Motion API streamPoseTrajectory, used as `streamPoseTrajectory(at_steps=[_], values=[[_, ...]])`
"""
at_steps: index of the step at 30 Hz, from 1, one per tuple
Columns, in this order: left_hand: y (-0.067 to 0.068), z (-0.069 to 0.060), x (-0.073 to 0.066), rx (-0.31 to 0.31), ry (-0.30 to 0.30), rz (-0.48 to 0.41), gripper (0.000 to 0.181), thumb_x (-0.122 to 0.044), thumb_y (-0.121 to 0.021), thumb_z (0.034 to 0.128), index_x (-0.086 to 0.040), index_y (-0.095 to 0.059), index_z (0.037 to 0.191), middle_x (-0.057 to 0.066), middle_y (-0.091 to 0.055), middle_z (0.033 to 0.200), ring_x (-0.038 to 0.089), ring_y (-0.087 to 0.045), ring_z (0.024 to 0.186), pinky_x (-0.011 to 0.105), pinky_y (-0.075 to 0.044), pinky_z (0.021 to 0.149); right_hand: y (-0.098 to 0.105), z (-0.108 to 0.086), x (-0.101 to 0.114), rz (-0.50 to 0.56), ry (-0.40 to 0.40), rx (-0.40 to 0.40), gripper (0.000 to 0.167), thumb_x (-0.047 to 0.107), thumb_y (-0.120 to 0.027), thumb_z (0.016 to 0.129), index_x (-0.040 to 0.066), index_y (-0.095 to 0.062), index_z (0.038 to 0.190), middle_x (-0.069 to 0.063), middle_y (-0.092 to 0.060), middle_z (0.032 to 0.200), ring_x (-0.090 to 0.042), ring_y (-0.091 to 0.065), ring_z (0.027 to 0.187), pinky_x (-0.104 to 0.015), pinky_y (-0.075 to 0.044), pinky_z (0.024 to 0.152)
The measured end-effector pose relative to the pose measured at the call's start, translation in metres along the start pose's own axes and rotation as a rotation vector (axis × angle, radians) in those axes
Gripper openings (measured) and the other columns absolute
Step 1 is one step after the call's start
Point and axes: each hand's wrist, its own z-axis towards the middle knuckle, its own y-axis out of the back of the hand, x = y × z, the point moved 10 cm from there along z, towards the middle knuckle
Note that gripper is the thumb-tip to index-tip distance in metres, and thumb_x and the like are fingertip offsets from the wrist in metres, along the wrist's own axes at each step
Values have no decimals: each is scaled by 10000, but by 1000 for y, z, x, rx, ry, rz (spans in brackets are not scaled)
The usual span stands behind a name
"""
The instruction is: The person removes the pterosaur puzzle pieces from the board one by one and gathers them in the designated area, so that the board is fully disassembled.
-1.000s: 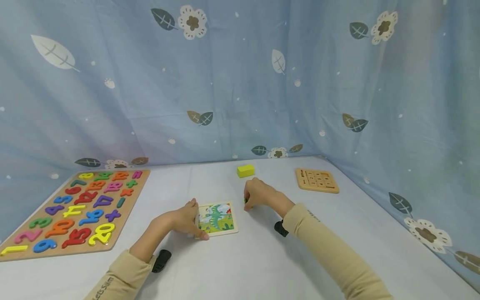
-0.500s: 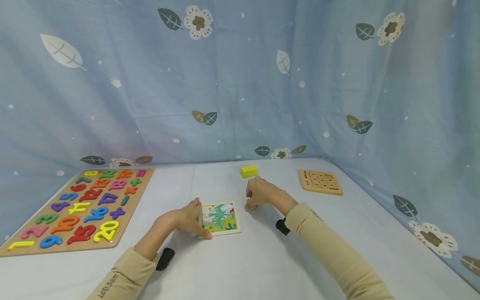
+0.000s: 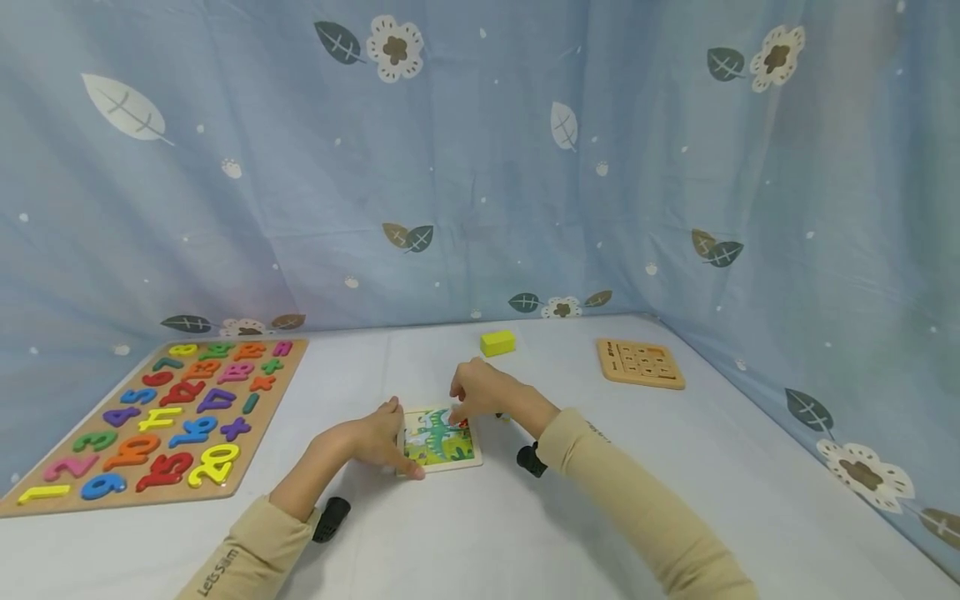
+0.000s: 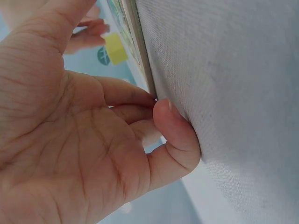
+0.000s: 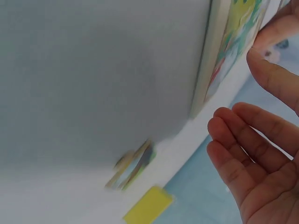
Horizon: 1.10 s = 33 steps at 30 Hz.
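A small framed dinosaur jigsaw puzzle (image 3: 438, 448) lies flat on the white cloth. My left hand (image 3: 373, 437) holds its left side, thumb at the near corner and fingers at the far corner. In the left wrist view its wooden edge (image 4: 140, 51) meets my fingertips. My right hand (image 3: 483, 393) is over the puzzle's far right part, fingertips close to the picture. Nothing shows between its fingers, though the right wrist view cuts off part of the hand (image 5: 266, 182). A little pile of thin pieces (image 5: 133, 165) rests right of the puzzle, partly hidden by my right wrist in the head view.
Behind my right hand sits a yellow block (image 3: 498, 342). A wooden number slide puzzle (image 3: 641, 363) lies at the back right. The large board of coloured numbers (image 3: 161, 421) covers the left side. A blue leaf-patterned curtain (image 3: 480, 167) hangs along the back.
My right hand has moved left from the loose pieces to above the puzzle, uncovering part of the pile. The left hand keeps its place on the puzzle's edge.
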Motion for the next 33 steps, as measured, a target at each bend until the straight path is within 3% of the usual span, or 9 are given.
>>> streamPoseTrajectory(at_steps=[5,13,19,27,33], values=[[-1,-1,-1,7,-6,-2,1184,-437,-827,717,205,-142,1439,357,-60,1548,466,-109,1452,563,-201,1164,-10,9,15,-7,22,27,372,287,-814,774,62,-739,1060,-13,-684,885,-77,-563,732,-171,-496,657],[1,-1,-3,6,-9,5,1192,-445,-824,718,203,-133,1441,362,-56,1545,469,-121,1448,567,-213,1157,-19,15,26,-19,14,78,216,246,-802,790,88,-757,930,16,-684,845,-66,-553,710,-177,-487,649],[3,-1,-3,3,-7,1,1189,-435,-829,717,203,-136,1441,363,-60,1545,468,-130,1447,568,-222,1154,-23,17,26,-15,1,112,248,233,-786,808,94,-740,1009,10,-689,917,-58,-575,765,-186,-513,726],[1,0,-1,10,-17,5,1196,-442,-828,716,210,-130,1437,375,-67,1537,472,-128,1447,560,-219,1159,-28,18,25,-5,0,172,267,238,-768,827,79,-680,1023,-5,-621,921,-89,-590,693,-194,-510,634],[0,0,0,8,-27,11,1201,-445,-830,711,211,-133,1436,382,-77,1532,478,-137,1442,566,-225,1154,-24,17,26,-16,11,131,318,258,-793,799,96,-679,1049,-5,-643,950,-83,-563,781,-205,-499,692]])
